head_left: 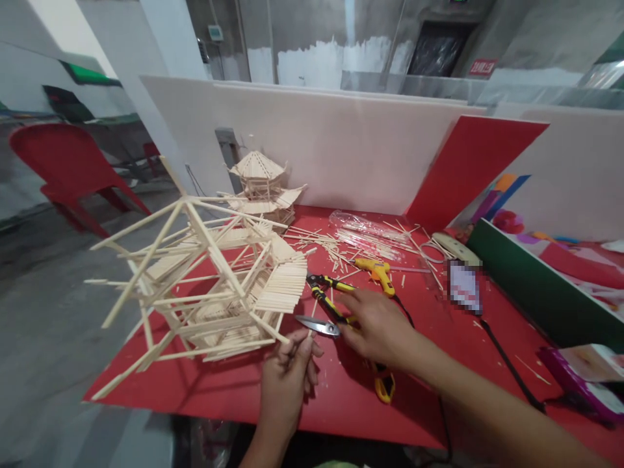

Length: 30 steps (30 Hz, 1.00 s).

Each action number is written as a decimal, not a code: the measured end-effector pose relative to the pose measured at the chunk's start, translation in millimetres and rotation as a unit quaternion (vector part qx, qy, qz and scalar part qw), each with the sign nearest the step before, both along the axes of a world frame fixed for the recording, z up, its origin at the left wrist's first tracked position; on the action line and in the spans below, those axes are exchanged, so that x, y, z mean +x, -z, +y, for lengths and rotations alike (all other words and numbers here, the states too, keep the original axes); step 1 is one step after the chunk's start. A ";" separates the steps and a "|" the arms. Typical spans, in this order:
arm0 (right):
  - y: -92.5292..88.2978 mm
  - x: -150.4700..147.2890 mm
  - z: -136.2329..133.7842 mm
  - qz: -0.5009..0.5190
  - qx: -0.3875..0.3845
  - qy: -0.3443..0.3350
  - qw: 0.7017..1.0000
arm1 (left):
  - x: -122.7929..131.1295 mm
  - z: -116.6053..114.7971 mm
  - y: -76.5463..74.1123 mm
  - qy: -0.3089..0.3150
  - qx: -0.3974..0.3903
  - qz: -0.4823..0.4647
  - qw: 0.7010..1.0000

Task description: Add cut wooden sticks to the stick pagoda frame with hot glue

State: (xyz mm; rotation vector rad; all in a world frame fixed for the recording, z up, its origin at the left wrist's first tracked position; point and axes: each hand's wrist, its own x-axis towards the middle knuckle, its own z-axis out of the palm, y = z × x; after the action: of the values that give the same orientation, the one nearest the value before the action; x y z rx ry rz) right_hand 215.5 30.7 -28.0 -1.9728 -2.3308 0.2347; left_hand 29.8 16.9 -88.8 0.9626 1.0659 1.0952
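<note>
My left hand (287, 374) pinches a thin wooden stick (311, 333) near the front of the table. My right hand (377, 325) is closed around scissors (319, 325), whose silver blades point left, just above the left fingertips and close to the stick. The scissors' handles are mostly hidden by the hand. Black-and-yellow pliers (322, 296) lie just beyond the right fingers. Below that hand shows a yellow-and-black tool end (385, 388), its kind unclear. A large stick-built frame model (209, 240) with slatted roof panels stands left of my hands.
Behind the frame stands a small stick pagoda (258, 182). Loose sticks (322, 242) and a clear plastic bag (361, 224) lie farther back. A yellow glue gun (377, 272) trails a cord. To the right are a green board (546, 286) and a purple box (580, 383).
</note>
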 end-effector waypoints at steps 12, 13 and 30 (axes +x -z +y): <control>14.5 7.0 -41.8 -0.013 -0.088 -0.006 0.996 | -7.3 -11.7 -9.1 0.012 0.010 -0.023 1.000; 10.1 10.3 -47.4 0.023 -0.100 0.004 0.995 | -9.5 -13.3 -9.4 0.006 0.012 -0.024 1.000; 4.9 7.7 -102.8 0.275 -0.067 -0.005 0.959 | -0.6 -20.8 -19.2 0.043 0.117 0.098 0.987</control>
State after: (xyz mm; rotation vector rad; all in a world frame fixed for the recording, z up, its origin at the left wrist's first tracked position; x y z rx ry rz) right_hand 223.3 -72.1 -32.8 -1.6618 -1.9996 0.8413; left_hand 29.2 -3.9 -69.6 1.3149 1.0572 1.0871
